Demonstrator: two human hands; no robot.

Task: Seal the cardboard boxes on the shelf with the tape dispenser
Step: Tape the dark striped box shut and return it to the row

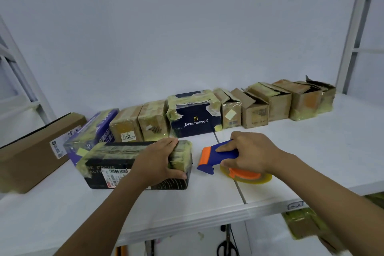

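Left hand [160, 161] grips the black tape-wrapped cardboard box [116, 163] on the white shelf [311, 151], right hand [251, 151] curls round the blue-and-orange plastic tape dispenser [226, 154] just beside it — a skewed pull could skid the box, wrinkling tape.

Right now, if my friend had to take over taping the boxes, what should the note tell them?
Left hand: grips the right end of the black box at the front of the shelf.
Right hand: holds the tape dispenser just right of that box, not touching it.
Done: the black box has tape along its top; the blue box in the back row looks taped too.
Left: the brown boxes at the back right have flaps up and probably need taping.
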